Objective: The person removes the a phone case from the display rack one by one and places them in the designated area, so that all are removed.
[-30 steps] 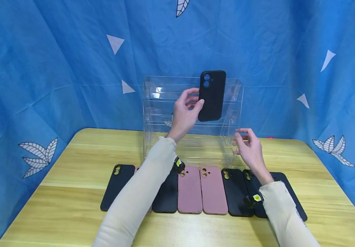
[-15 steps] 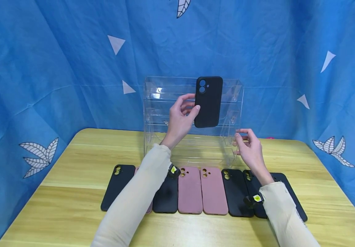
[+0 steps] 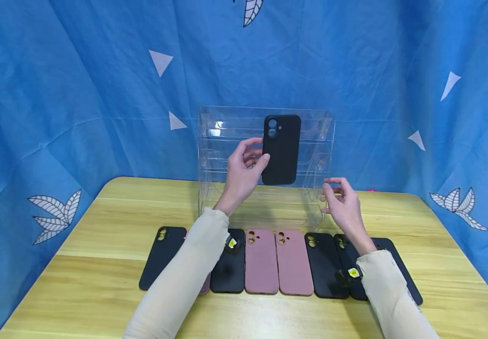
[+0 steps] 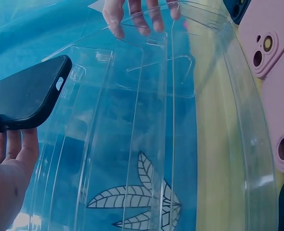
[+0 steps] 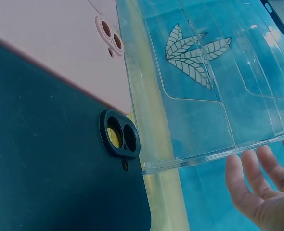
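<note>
My left hand (image 3: 244, 169) pinches a black phone case (image 3: 282, 150) by its left edge, thumb on the near face and fingers behind. The case is upright, camera cutouts at the top left, in front of a clear acrylic display rack (image 3: 265, 214) with several tiers. In the left wrist view the same phone case (image 4: 31, 94) is seen apart from the rack's tiers. My right hand (image 3: 343, 205) is at the rack's right side, fingers loosely bent. In the right wrist view its fingertips (image 5: 234, 166) touch or nearly touch the rack's side edge.
Along the rack's front lies a row of phone cases on the wooden table (image 3: 87, 263), among them a pink phone case (image 3: 262, 263) and a black phone case (image 3: 326, 266). My left sleeve covers part of the row. A blue curtain (image 3: 100, 84) hangs behind.
My left hand has lowered the black phone case and shifted it slightly left in front of the rack. My right hand has stayed at the rack's right side.
</note>
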Action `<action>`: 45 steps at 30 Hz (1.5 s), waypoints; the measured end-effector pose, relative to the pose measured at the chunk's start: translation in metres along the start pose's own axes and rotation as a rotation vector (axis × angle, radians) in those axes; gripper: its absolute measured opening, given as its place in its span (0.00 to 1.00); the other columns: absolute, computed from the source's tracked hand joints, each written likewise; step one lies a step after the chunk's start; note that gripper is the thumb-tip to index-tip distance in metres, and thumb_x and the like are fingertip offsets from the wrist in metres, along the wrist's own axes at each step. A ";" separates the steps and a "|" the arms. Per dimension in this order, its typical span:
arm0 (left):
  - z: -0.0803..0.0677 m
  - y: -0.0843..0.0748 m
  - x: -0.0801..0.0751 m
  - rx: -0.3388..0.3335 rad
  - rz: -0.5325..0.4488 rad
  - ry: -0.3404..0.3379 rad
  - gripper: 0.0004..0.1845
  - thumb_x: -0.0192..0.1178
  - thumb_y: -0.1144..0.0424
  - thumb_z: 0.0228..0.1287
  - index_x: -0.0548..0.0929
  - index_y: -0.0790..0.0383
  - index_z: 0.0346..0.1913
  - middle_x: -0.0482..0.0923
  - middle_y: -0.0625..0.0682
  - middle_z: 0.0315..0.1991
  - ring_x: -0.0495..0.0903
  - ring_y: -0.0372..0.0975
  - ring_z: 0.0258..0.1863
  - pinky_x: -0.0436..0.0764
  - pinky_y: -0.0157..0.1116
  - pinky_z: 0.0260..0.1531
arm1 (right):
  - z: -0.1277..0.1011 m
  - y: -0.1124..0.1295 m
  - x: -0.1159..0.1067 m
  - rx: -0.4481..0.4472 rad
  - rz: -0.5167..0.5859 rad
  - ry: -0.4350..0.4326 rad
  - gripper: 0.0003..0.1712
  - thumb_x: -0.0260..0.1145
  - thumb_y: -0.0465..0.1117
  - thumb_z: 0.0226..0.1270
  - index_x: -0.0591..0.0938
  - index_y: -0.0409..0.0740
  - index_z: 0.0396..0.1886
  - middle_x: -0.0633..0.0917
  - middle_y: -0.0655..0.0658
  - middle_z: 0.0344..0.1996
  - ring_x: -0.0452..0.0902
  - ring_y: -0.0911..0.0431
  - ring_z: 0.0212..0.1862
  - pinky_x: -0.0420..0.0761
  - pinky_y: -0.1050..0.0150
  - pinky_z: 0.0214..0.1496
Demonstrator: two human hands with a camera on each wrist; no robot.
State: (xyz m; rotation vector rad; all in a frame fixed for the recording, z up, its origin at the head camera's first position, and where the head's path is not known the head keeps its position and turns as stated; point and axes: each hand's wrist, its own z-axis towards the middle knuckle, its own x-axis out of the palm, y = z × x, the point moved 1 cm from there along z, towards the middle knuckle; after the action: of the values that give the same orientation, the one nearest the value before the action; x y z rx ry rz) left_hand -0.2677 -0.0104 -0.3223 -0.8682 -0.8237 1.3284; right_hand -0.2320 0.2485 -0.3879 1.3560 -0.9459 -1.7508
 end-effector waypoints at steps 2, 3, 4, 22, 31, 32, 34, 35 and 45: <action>-0.002 0.000 -0.001 -0.003 -0.004 0.000 0.21 0.61 0.68 0.72 0.76 0.58 0.65 0.84 0.61 0.51 0.85 0.47 0.48 0.83 0.33 0.48 | 0.000 -0.001 0.000 -0.005 -0.003 0.000 0.29 0.50 0.58 0.81 0.71 0.44 0.68 0.80 0.34 0.51 0.82 0.64 0.41 0.88 0.67 0.35; -0.003 0.000 -0.002 -0.001 -0.007 -0.001 0.21 0.61 0.69 0.72 0.76 0.58 0.65 0.84 0.61 0.50 0.85 0.47 0.47 0.83 0.33 0.47 | 0.000 -0.001 0.000 -0.008 -0.004 0.000 0.29 0.50 0.58 0.81 0.72 0.44 0.68 0.80 0.34 0.52 0.82 0.64 0.41 0.88 0.68 0.35; -0.004 0.000 -0.003 -0.002 -0.012 -0.002 0.21 0.62 0.69 0.72 0.76 0.58 0.65 0.84 0.61 0.50 0.86 0.47 0.47 0.83 0.33 0.47 | 0.000 -0.001 0.000 -0.012 -0.005 0.000 0.29 0.50 0.58 0.81 0.72 0.44 0.68 0.80 0.34 0.52 0.82 0.64 0.41 0.88 0.68 0.35; -0.030 0.010 -0.025 -0.025 -0.016 -0.019 0.21 0.62 0.70 0.71 0.75 0.58 0.65 0.85 0.64 0.50 0.86 0.44 0.46 0.85 0.32 0.46 | -0.001 -0.001 0.002 -0.024 0.013 -0.001 0.29 0.50 0.56 0.82 0.70 0.42 0.70 0.80 0.33 0.53 0.83 0.62 0.43 0.90 0.64 0.36; -0.040 0.014 -0.035 -0.055 -0.015 -0.025 0.22 0.61 0.70 0.71 0.75 0.58 0.65 0.85 0.64 0.48 0.86 0.36 0.40 0.85 0.30 0.44 | -0.002 -0.002 0.002 -0.026 0.021 -0.015 0.29 0.51 0.57 0.82 0.71 0.42 0.68 0.80 0.34 0.52 0.83 0.60 0.43 0.89 0.65 0.36; -0.041 0.014 -0.036 -0.060 -0.016 -0.025 0.22 0.61 0.70 0.71 0.75 0.58 0.65 0.85 0.65 0.48 0.86 0.36 0.40 0.85 0.30 0.44 | -0.002 -0.002 0.002 -0.026 0.020 -0.017 0.29 0.51 0.57 0.82 0.71 0.42 0.68 0.80 0.34 0.51 0.83 0.60 0.43 0.89 0.66 0.36; -0.044 0.014 -0.038 -0.069 -0.015 -0.023 0.21 0.61 0.70 0.71 0.76 0.58 0.65 0.84 0.65 0.48 0.86 0.35 0.40 0.85 0.30 0.44 | -0.003 -0.002 0.002 -0.026 0.017 -0.020 0.29 0.51 0.57 0.81 0.72 0.42 0.68 0.80 0.34 0.51 0.83 0.60 0.43 0.89 0.66 0.35; -0.045 0.014 -0.039 -0.072 -0.016 -0.023 0.21 0.61 0.70 0.71 0.76 0.58 0.65 0.84 0.65 0.48 0.86 0.35 0.40 0.85 0.30 0.44 | -0.002 -0.003 0.001 -0.026 0.014 -0.020 0.29 0.50 0.57 0.82 0.71 0.41 0.68 0.80 0.34 0.51 0.83 0.59 0.43 0.89 0.66 0.35; -0.061 0.011 -0.058 -0.121 -0.005 -0.027 0.21 0.62 0.70 0.71 0.76 0.56 0.64 0.83 0.55 0.46 0.85 0.33 0.37 0.85 0.29 0.36 | -0.004 -0.002 0.001 -0.024 0.017 -0.013 0.28 0.51 0.57 0.81 0.72 0.43 0.68 0.80 0.34 0.51 0.82 0.64 0.42 0.89 0.66 0.36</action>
State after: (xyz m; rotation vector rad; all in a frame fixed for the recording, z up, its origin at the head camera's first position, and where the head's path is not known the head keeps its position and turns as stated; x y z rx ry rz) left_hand -0.2226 -0.0715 -0.3608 -0.9443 -0.9342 1.2988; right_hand -0.2290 0.2479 -0.3907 1.3196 -0.9384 -1.7552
